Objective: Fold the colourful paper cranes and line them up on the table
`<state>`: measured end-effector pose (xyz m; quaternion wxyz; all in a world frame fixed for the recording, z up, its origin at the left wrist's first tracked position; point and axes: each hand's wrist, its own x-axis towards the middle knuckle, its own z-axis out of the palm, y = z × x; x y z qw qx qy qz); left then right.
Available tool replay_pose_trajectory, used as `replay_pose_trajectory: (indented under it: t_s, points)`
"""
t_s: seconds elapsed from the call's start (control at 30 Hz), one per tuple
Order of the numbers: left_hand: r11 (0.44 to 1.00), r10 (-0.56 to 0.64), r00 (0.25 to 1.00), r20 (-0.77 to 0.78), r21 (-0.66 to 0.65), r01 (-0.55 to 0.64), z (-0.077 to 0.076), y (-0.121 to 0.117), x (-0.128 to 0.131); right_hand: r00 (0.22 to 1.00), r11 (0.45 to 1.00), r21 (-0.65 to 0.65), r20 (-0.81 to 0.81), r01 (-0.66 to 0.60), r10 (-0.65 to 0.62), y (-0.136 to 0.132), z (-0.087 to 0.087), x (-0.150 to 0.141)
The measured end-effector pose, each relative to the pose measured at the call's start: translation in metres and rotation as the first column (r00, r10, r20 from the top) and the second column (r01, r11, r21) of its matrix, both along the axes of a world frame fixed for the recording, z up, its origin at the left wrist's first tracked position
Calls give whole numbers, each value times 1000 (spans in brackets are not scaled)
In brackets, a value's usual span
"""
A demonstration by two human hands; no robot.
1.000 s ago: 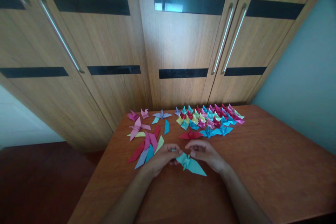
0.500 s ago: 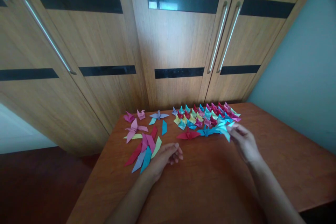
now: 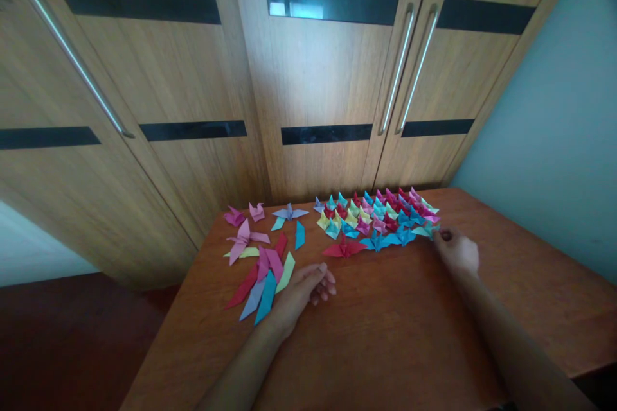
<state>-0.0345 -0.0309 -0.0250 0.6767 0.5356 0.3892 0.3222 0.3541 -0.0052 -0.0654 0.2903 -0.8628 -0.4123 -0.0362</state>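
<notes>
The mint crane (image 3: 424,230) was at the near right end of the group of folded cranes (image 3: 378,213), on the table (image 3: 385,327). The right hand (image 3: 439,234) had its thumb and fingers together on the crane's right wing. Just left of the mint crane lay two blue cranes (image 3: 377,241), side by side, and left of those a red crane (image 3: 344,248) with its wings spread.

The left hand (image 3: 322,279) was empty, low over the table, its fingers loosely curled and a little apart from the thumb. Beside it, to the left, a loose fan of flat folded strips (image 3: 266,297) lay in red, pink, lilac, blue and pale green. Beyond the strips were a pink crane (image 3: 244,240) with long wings, a lilac crane (image 3: 289,212) and two small pink cranes (image 3: 256,210). Behind the table stood a wooden wardrobe (image 3: 318,77) with metal handles (image 3: 418,70).
</notes>
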Motion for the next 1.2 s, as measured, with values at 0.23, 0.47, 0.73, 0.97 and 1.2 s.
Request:
replay_pose_trajectory:
  t_s: [0.23,0.47,0.73,0.97,1.2]
  points:
    - [1000,-3,1000,-8,-9,3,0,0,0,998,994,-113,63,16,-9,5,-3,-2]
    - [1000,10,999,-32,-22,-11,-1,1,0,999,993,-118,45,20,-15,5,-7,0]
    - [1000,1,1000,-15,-9,-2,-1,0,1,999,995,-99,44,16,-12,5,-9,1]
    - [1000,5,1000,-6,-8,-5,-3,0,0,999,995,-97,24,23,-21,5,-8,1]
    - [1000,5,1000,-6,-3,-5,-6,1,0,1000,995,-98,21,11,-9,4,-9,1]
